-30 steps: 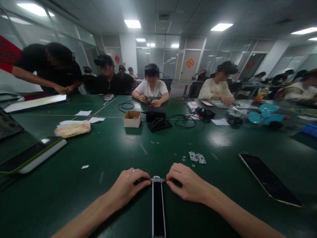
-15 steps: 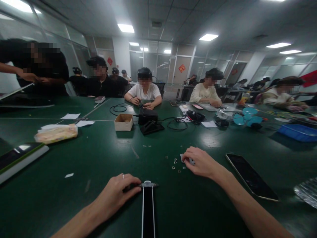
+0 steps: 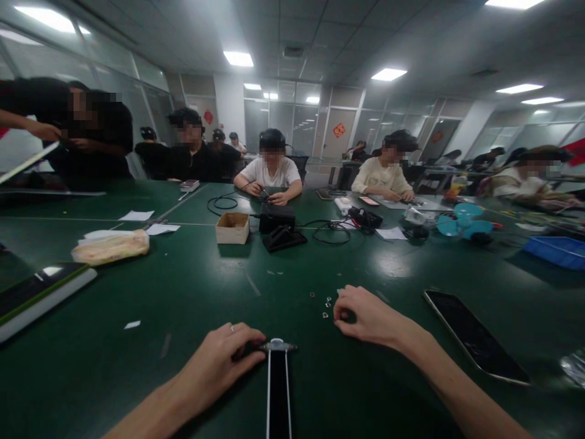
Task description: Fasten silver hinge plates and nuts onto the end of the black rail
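My left hand [image 3: 235, 352] is closed, thumb and fingertips pinching the left end of a threaded rod [image 3: 287, 347]. That rod runs crosswise through the grey end of a long black bar with pale edges [image 3: 280, 393], which lies on the table and reaches toward me. Over to the right, my right hand [image 3: 365, 314] rests on the table with fingers curled together; whatever they hold is hidden. Beside its fingertips lie several small metal nuts and washers [image 3: 327, 302]. Only a sliver of a small grey piece [image 3: 339, 292] shows behind the knuckles.
A phone [image 3: 475, 335] lies right of my right arm. Farther off are a small open box [image 3: 232, 229], a black device with cables [image 3: 277, 218], a blue fan [image 3: 464, 222] and a blue tray [image 3: 557, 251]. A plastic-wrapped packet [image 3: 112, 247] is at left. Several people sit opposite.
My right hand has shifted slightly toward me, its fingers now over where some small washers lay, and it covers more of the grey piece. My left hand keeps its pinch on the rod.
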`<action>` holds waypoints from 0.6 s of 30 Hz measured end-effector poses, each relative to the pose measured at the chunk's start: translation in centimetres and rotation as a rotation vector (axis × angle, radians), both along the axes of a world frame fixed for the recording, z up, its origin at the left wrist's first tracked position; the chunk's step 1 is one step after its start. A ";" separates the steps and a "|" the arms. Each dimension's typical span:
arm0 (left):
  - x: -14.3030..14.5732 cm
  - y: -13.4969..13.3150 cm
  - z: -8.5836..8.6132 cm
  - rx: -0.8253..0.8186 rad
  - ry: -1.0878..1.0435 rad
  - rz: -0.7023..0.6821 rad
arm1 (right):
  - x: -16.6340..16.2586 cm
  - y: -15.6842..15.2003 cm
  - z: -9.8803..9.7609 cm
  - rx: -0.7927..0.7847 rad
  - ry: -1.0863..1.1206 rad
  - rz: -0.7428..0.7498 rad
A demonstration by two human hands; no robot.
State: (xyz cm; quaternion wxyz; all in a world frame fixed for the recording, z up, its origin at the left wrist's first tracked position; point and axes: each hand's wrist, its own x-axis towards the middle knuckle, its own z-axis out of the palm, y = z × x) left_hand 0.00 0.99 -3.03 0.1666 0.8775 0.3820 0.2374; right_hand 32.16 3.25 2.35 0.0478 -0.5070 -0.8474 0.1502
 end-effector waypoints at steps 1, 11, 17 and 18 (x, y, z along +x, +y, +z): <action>0.0 0.0 0.1 -0.006 0.003 0.002 | -0.1 0.0 -0.1 -0.012 -0.004 -0.012; 0.4 -0.2 1.0 -0.035 0.062 0.036 | -1.3 -0.9 -0.1 -0.073 -0.050 -0.067; 0.2 -0.6 1.2 0.003 0.047 0.029 | -1.3 -1.3 0.0 -0.022 0.011 -0.021; 0.2 -0.7 1.4 0.015 0.038 0.027 | -1.3 -1.4 -0.1 0.009 0.035 0.004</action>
